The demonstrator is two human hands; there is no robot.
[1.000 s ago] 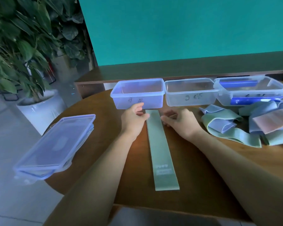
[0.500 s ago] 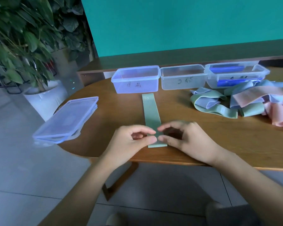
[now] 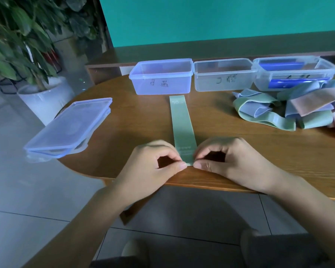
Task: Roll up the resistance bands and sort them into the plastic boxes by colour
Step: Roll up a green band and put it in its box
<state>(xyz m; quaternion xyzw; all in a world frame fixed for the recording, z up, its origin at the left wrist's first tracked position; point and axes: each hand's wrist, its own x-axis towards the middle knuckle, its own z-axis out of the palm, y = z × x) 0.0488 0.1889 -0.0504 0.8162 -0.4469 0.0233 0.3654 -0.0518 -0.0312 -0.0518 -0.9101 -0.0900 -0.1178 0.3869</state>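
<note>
Pinching the near end of the green band [image 3: 182, 128] at the table's [image 3: 124, 132] front edge, the left hand [image 3: 153, 167] and right hand [image 3: 228, 161] each grip a corner. Rolling looks about to begin (nothing curled yet); next, tuck the end tightly and roll evenly toward the boxes [image 3: 222, 82] at the far edge.

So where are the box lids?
In the head view, the stack of lids sits at the table's left edge, partly overhanging it, left of the flat green band.
</note>
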